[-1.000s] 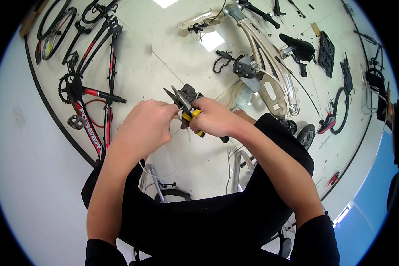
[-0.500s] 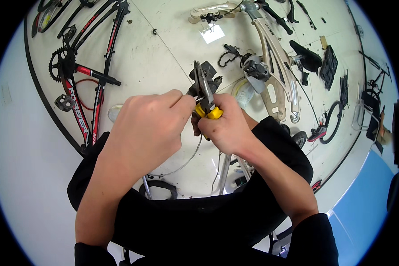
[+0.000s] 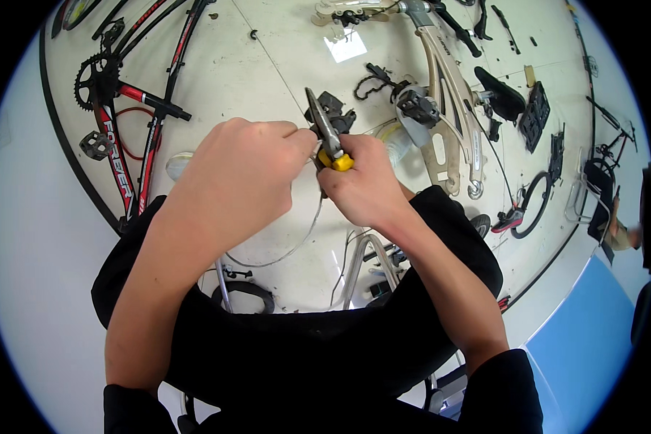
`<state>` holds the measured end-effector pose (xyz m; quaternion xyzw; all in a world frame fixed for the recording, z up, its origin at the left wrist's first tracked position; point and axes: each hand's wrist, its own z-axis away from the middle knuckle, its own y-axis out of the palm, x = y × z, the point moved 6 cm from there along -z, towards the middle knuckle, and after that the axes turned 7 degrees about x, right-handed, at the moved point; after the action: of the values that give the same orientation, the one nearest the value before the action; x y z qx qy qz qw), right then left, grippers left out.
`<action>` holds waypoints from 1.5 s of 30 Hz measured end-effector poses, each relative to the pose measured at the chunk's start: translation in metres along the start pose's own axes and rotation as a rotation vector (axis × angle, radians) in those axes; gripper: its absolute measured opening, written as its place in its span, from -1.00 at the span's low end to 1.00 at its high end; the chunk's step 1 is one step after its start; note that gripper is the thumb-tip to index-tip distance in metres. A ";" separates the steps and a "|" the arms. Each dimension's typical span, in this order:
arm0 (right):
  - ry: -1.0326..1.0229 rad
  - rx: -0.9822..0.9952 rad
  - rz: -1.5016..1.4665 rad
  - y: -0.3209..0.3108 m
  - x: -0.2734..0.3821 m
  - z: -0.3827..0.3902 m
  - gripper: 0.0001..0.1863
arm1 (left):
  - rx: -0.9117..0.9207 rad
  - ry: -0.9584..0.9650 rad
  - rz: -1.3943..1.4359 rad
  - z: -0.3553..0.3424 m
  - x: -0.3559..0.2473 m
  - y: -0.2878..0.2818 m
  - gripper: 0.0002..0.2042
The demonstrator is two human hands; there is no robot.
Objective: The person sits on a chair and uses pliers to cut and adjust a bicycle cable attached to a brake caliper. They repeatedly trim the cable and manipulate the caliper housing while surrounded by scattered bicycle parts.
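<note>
My left hand (image 3: 242,177) is closed in a pinch on the thin cable (image 3: 308,235) just left of the pliers, its fingertips partly hidden. The cable loops down below my hands. My right hand (image 3: 362,184) is wrapped round yellow-handled pliers (image 3: 328,126), whose metal jaws point up and slightly left. A black mechanical part (image 3: 333,103) sits behind the jaws, partly covered by them; what supports it is hidden.
A red-and-black bike frame (image 3: 152,101) lies left, a cream frame (image 3: 441,87) right, with a black saddle (image 3: 503,94), a tray (image 3: 534,116) and a shoe (image 3: 506,220). Below are metal tubes (image 3: 354,267) and a black ring (image 3: 242,296). A person (image 3: 615,231) is at far right.
My hands and the pliers have moved up, the pliers' jaws swinging more upright from their leftward slant. The camera's view has also shifted.
</note>
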<state>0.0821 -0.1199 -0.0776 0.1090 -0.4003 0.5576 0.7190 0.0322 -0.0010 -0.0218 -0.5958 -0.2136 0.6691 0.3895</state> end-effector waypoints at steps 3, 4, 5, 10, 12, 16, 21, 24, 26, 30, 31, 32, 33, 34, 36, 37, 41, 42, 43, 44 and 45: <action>-0.019 0.044 -0.029 0.000 -0.005 -0.001 -0.79 | -0.009 0.011 0.020 -0.003 -0.001 0.004 -0.80; -0.038 0.053 -0.068 0.000 -0.006 -0.001 -0.78 | -0.015 0.021 0.033 -0.004 -0.002 0.004 -0.80; -0.009 0.068 -0.111 0.001 -0.008 -0.001 -0.78 | -0.012 0.022 0.033 -0.004 -0.002 0.004 -0.80; 0.013 0.154 -0.293 0.009 -0.017 -0.004 -0.78 | 0.024 0.002 0.038 -0.005 -0.003 0.006 -0.82; 0.045 0.181 -0.246 0.010 -0.016 -0.002 -0.77 | 0.027 -0.010 0.037 -0.004 -0.003 0.005 -0.84; 0.030 0.184 -0.045 0.007 -0.019 -0.005 -0.77 | 0.002 -0.044 0.087 -0.005 0.000 0.000 -0.87; 0.101 0.142 -0.058 0.006 -0.014 -0.001 -0.77 | 0.009 -0.019 0.047 -0.007 0.003 0.004 -0.86; 0.117 0.110 -0.056 0.007 -0.018 -0.004 -0.77 | 0.008 -0.027 0.031 -0.008 0.003 0.004 -0.86; 0.085 0.101 -0.065 0.007 -0.022 -0.007 -0.78 | 0.006 -0.029 0.038 -0.009 0.002 0.005 -0.86; 0.072 0.131 -0.198 0.006 -0.011 -0.003 -0.84 | 0.051 -0.035 0.038 -0.008 -0.002 0.010 -0.86; 0.099 0.145 -0.258 0.006 -0.009 -0.002 -0.86 | 0.070 -0.037 0.031 -0.007 -0.003 0.013 -0.86; 0.089 0.173 -0.312 0.009 -0.011 -0.003 -0.88 | 0.056 -0.032 0.040 -0.007 -0.002 0.013 -0.86; 0.079 0.199 -0.366 0.011 -0.014 -0.004 -0.90 | 0.042 -0.025 0.049 -0.008 0.000 0.012 -0.86; 0.070 0.226 -0.421 0.014 -0.017 -0.005 -0.92 | 0.028 -0.018 0.058 -0.009 0.001 0.011 -0.86; 0.063 0.205 -0.426 0.013 -0.017 -0.005 -0.93 | 0.007 -0.031 0.101 -0.009 0.001 0.006 -0.87; 0.062 0.205 -0.425 0.010 -0.015 -0.005 -0.93 | -0.003 -0.039 0.123 -0.009 0.001 0.005 -0.87; -0.006 0.165 -0.437 0.006 -0.012 -0.005 -0.94 | 0.011 -0.015 0.107 -0.008 0.001 0.004 -0.90; -0.025 0.133 -0.410 0.004 -0.010 -0.004 -0.94 | -0.003 -0.004 0.100 -0.006 0.001 0.007 -0.90; -0.019 0.160 -0.461 0.006 -0.010 -0.004 -0.95 | -0.017 0.007 0.093 -0.005 0.000 0.008 -0.91; -0.012 0.188 -0.512 0.008 -0.010 -0.003 -0.94 | -0.030 0.000 0.139 -0.006 0.001 0.006 -0.91; -0.004 0.217 -0.564 0.010 -0.011 -0.002 -0.94 | -0.042 -0.009 0.186 -0.006 0.000 0.004 -0.91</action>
<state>0.0733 -0.1225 -0.0899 0.2931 -0.2937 0.3751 0.8289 0.0374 -0.0042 -0.0262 -0.6180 -0.1731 0.7004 0.3123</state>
